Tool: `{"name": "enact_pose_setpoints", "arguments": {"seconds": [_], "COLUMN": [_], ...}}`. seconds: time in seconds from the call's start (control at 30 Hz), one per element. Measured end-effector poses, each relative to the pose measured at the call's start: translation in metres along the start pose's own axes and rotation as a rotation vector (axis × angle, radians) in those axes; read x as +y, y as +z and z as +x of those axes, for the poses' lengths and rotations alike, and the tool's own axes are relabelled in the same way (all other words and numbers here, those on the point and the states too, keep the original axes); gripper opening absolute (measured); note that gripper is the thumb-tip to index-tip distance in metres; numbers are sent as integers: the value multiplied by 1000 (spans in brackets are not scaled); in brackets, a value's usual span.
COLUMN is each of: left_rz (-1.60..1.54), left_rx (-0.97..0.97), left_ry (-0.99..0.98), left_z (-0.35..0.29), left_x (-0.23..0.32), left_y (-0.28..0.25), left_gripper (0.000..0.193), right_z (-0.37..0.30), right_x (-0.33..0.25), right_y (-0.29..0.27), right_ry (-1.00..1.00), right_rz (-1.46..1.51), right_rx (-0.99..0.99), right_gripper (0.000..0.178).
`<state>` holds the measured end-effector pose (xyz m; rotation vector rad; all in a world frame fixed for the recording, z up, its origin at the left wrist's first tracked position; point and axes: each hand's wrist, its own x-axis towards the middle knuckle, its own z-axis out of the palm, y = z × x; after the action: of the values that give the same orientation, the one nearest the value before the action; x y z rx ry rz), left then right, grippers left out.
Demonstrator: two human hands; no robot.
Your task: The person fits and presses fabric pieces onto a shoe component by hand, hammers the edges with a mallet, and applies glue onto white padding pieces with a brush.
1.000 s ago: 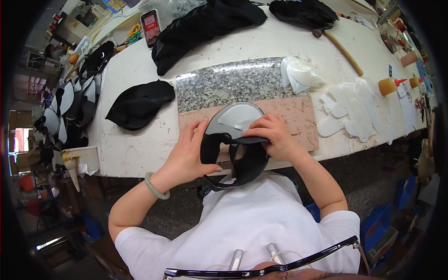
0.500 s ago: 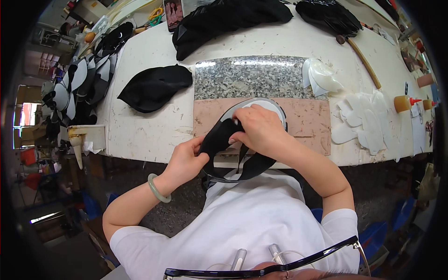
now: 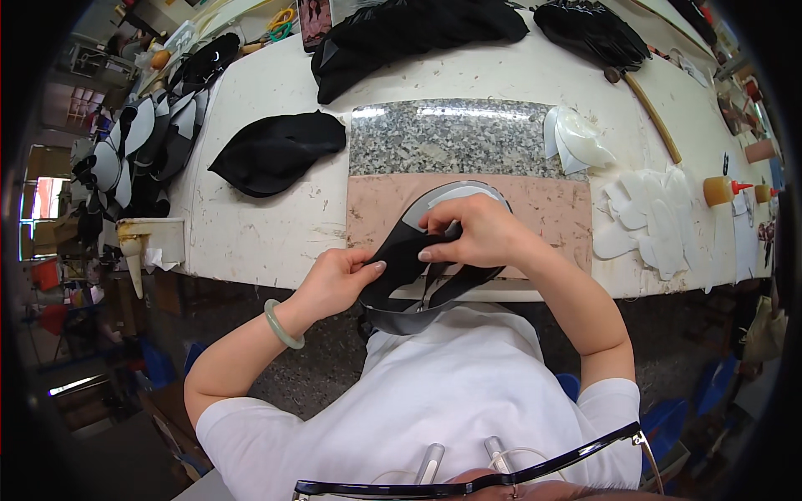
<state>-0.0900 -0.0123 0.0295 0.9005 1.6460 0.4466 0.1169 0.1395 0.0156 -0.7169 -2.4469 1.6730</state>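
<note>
Directly between both hands (image 3: 336, 277) (image 3: 476, 231), touching them, lies the black piece (image 3: 398, 262).

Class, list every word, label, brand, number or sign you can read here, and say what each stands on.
Readable text: none.
Phone: any text on its screen is too small to read.
Larger amber bottle: no lettering can be made out.
Held black piece: no lettering visible.
</note>
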Motion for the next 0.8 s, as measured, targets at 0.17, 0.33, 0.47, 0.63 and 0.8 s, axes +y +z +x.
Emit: {"name": "enact_pose_setpoints", "arguments": {"seconds": [0.17,0.33,0.47,0.63,0.8], "left_rz": [-207,-375,-392,-166,-195], "left_rx": [-43,-71,-88,-53,-49], "left_ry": [-45,-21,-21,75,103], "left_z": [-7,-11,-6,8,6], "left_x": [-10,-11,-11,-30,-22], "left_y": [7,14,15,19,18], "left_gripper": [27,28,27,26,25], "right_z": [8,18,22,19,10], "right_x": [-4,-9,-8,-5,-21], "right_y": [4,11,14,13,19], "right_ry": [98,123,134,43,-148], "right_rz": [-235,-357,-427,-310,-519], "right_rx": [90,91,71,-53,-96], "right_gripper": [33,32,30,28,21]}}
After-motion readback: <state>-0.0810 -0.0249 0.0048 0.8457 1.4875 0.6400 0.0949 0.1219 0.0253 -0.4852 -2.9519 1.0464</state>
